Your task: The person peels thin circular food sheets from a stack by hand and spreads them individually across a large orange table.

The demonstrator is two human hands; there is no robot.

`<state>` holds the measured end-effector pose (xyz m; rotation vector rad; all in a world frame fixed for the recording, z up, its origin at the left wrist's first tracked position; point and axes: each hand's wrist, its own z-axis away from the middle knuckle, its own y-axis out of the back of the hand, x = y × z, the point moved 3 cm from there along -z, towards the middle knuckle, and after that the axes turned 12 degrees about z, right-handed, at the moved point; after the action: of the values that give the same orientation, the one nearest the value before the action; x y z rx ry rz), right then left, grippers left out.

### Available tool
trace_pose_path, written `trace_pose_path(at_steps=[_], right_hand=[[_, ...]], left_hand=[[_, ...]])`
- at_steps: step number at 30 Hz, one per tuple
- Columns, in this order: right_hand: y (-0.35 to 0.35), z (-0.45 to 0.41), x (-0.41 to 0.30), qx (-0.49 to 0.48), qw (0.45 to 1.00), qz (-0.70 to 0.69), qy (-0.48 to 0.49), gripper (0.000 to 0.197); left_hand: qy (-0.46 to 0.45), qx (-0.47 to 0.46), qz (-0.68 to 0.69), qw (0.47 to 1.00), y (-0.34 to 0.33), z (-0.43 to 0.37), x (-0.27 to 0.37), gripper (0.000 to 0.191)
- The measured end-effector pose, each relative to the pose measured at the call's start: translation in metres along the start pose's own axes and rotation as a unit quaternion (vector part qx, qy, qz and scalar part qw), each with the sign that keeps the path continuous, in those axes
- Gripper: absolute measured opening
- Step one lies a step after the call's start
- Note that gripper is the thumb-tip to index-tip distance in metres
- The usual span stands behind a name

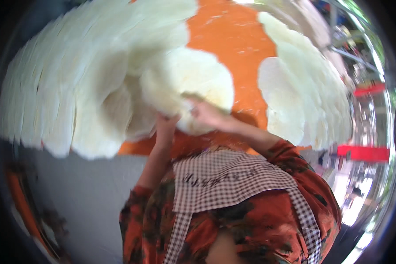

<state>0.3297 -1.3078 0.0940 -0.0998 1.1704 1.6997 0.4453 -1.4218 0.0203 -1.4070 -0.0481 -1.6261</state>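
Note:
Both of my hands are at the near edge of a stack of thin, round, pale dough sheets point(201, 74) on an orange tabletop point(231, 36). My left hand point(167, 123) holds the near edge of a lifted, blurred sheet point(158, 87). Close on its right, my right hand point(199, 110) is bent over the same sheet's edge, above the stack; motion blur hides whether its fingers pinch it. To the left, many overlapping pale sheets point(59, 76) cover the table.
More overlapping sheets point(293, 95) lie on the table's right side. A grey floor point(92, 188) shows below the near left edge. Beyond the right end stand metal frames and red objects point(363, 152), bent by the lens.

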Motion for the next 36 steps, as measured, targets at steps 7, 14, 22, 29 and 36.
trace_pose_path(at_steps=[7,14,22,29,36], right_hand=[[0.08,-0.049,0.028,0.265,0.943,0.085,0.185,0.011],[0.339,0.017,0.208,0.423,0.891,-0.153,-0.065,0.023],[0.327,0.095,0.438,0.569,0.704,0.115,-0.41,0.054],[0.035,0.001,0.1,0.081,0.987,-0.002,0.14,0.057],[-0.009,-0.005,0.005,0.121,0.979,0.036,0.162,0.039]], left_hand=[[0.005,0.086,-0.019,0.996,0.01,-0.003,-0.015,0.053],[0.042,0.12,0.089,0.988,0.005,0.018,0.002,0.051],[0.093,-0.138,0.429,0.888,0.029,0.029,-0.019,0.044],[0.063,0.007,0.251,0.966,-0.007,0.034,-0.002,0.043],[0.087,0.07,0.219,0.969,-0.018,0.025,-0.007,0.036]])
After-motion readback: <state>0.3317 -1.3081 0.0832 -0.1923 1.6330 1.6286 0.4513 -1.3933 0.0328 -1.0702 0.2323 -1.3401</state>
